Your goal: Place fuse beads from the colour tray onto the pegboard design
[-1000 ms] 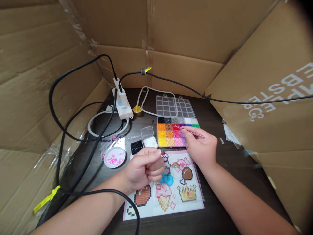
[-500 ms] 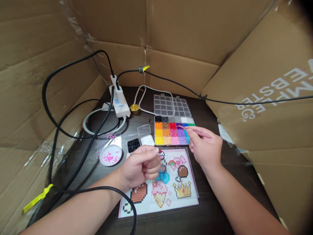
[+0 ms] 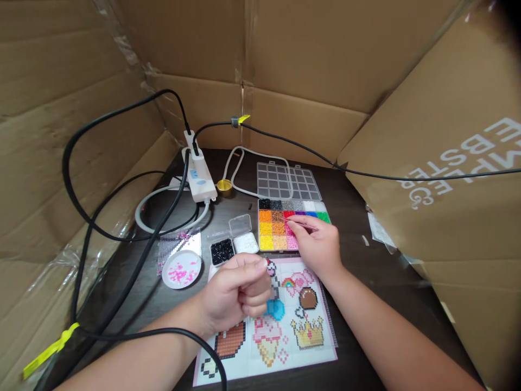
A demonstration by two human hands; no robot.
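Pinched in my right hand [image 3: 319,241] is a pair of pink tweezers [image 3: 303,224]. Their tip reaches over the brown and red compartments of the bead box [image 3: 265,229], which is full of small beads sorted by colour. My left hand [image 3: 240,290] is curled into a fist above the pattern sheet [image 3: 295,361], its thumb on top; whether anything is inside the fingers is hidden. Pixel pictures on the sheet include a crown [image 3: 307,332], an ice cream cone [image 3: 267,339] and a brown round shape [image 3: 308,298]. A clear pegboard edge shows along the sheet's right side.
Left of the sheet are a white dish [image 3: 182,269] of pink beads, a pegboard [image 3: 169,247], and small boxes of black beads [image 3: 222,251] and white beads [image 3: 246,243]. Farther back stand a power strip [image 3: 199,179] and a gold cup [image 3: 224,187]. A black cable [image 3: 191,335] crosses my left forearm.
My right hand has moved left over the bead box, taking the tweezers' tip from the purple beads toward the brown and red ones. My left hand stays closed in nearly the same place.
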